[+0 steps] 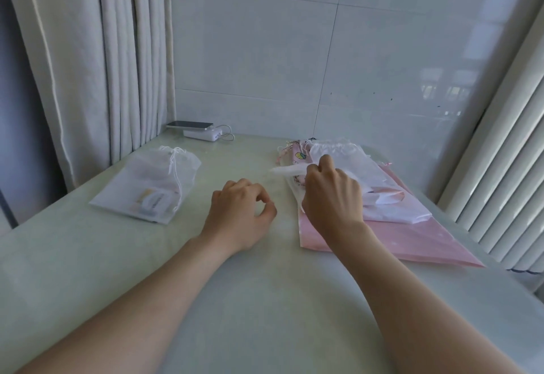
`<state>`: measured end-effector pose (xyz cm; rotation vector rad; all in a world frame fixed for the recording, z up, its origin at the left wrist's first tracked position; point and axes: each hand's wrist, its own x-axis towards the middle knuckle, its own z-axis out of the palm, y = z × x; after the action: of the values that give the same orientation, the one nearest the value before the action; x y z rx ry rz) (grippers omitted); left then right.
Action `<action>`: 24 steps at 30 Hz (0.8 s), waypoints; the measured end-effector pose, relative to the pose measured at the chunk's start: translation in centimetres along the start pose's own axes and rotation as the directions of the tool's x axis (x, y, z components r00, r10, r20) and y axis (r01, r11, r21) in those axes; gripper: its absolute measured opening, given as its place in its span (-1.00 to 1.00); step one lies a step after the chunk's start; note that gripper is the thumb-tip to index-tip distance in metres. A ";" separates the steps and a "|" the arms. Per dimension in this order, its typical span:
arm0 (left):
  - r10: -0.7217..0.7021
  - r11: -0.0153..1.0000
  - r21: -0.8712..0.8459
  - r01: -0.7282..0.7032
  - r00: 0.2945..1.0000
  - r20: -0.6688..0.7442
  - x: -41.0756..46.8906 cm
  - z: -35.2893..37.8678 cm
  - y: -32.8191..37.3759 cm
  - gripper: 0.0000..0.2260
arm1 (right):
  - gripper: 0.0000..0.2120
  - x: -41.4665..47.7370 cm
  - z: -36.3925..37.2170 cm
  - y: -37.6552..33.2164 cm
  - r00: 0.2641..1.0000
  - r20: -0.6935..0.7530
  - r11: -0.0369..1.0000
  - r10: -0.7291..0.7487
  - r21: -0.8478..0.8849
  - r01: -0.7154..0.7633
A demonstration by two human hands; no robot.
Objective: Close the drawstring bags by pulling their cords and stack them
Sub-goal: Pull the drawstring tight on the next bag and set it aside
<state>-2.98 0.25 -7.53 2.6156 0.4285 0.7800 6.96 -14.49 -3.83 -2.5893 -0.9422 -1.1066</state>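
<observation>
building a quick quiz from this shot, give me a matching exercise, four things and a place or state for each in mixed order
Things
1. phone
2. mesh bag
3. pink bag
4. right hand

Places or states
a. at the bottom of the pile on the right
b. grips a white bag
c. on the power bank
d. lies apart on the table's left

Pairs: 1-c, 2-d, 3-a, 4-b

The right hand (332,194) hides its own fingertips, and the edge of the white bag (287,170) is blurred.
</observation>
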 end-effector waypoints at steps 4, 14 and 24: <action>-0.152 0.985 -0.087 0.152 0.988 0.005 0.5 -0.3 -1.0 -0.71 | -0.81 -0.3 -0.1 -0.8 1.000 -0.001 0.997 0.022 0.073 -0.022; -0.156 0.936 -0.332 0.118 0.984 -0.089 0.8 -1.7 -2.2 -0.43 | -0.90 -0.8 -0.1 -1.3 0.987 -0.149 0.943 0.068 0.332 -0.015; 0.099 0.942 -0.260 -0.213 0.915 -0.392 1.5 -3.3 -2.1 -0.86 | -0.65 -0.8 2.1 -0.5 0.983 0.009 0.913 -0.181 0.372 0.165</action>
<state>-4.05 3.59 -5.23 2.2363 0.1789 1.3015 7.46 -13.66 -5.88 -2.2635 -1.2738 -0.8139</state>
